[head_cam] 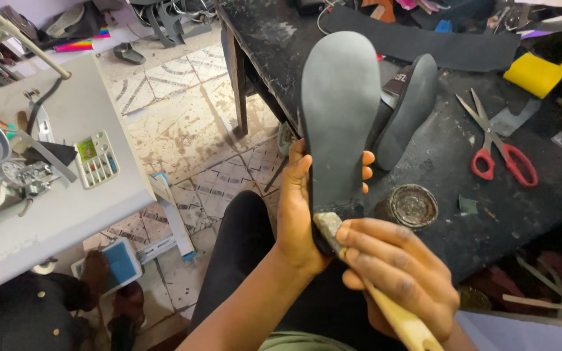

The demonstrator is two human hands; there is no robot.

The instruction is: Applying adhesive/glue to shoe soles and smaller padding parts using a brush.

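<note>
Grey rubber sole (339, 110) is standing upright, gripped by the left hand (297, 208); the right hand (398, 273), clenching a brush (365, 279), is daubing its heel. Drips could be hitting the black trouser leg (242, 253) at seven o'clock.

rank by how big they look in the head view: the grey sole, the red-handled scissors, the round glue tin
1. grey sole, though it is nearest the camera
2. red-handled scissors
3. round glue tin
</note>
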